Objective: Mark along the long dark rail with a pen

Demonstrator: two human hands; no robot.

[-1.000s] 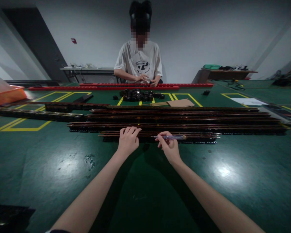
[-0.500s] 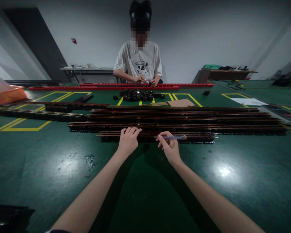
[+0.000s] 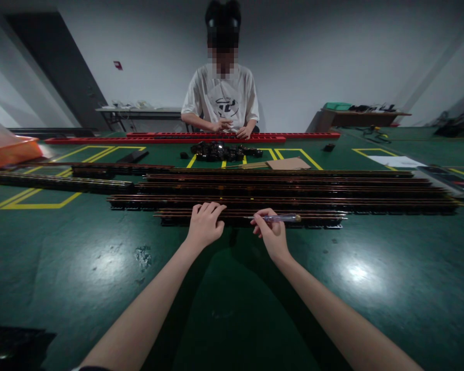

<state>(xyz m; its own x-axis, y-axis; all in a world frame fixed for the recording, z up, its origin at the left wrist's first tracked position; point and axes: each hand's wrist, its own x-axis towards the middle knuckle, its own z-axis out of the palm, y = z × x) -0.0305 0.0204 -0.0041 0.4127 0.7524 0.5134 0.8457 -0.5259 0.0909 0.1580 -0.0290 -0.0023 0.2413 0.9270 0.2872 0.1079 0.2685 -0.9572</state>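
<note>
My left hand (image 3: 204,226) is over the left half of the nearest long black rail (image 3: 317,221), its fingers laid across the top and the thumb on the near side. Thin copper-coloured rods run along this rail. A slim screwdriver (image 3: 280,218) with a clear, purplish handle lies nearly level in my right hand (image 3: 271,234), pinched between thumb and fingers. Its thin shaft points left along the rail, toward my left hand. Whether the tip touches the rail I cannot tell. Right behind it, several longer rails (image 3: 371,203) of the same kind lie side by side.
Across the green table (image 3: 81,257), a person (image 3: 220,98) in a white shirt handles something small at long red rails (image 3: 309,136). A heap of glossy black parts (image 3: 220,151), a cardboard piece (image 3: 288,164) and an orange bin (image 3: 11,153) stand farther back. Black pieces (image 3: 15,342) lie at the near left.
My right hand has shifted slightly right with the screwdriver. My left thumb has come out to the side, while the fingers stay on the rail. The other person's hands have moved a little.
</note>
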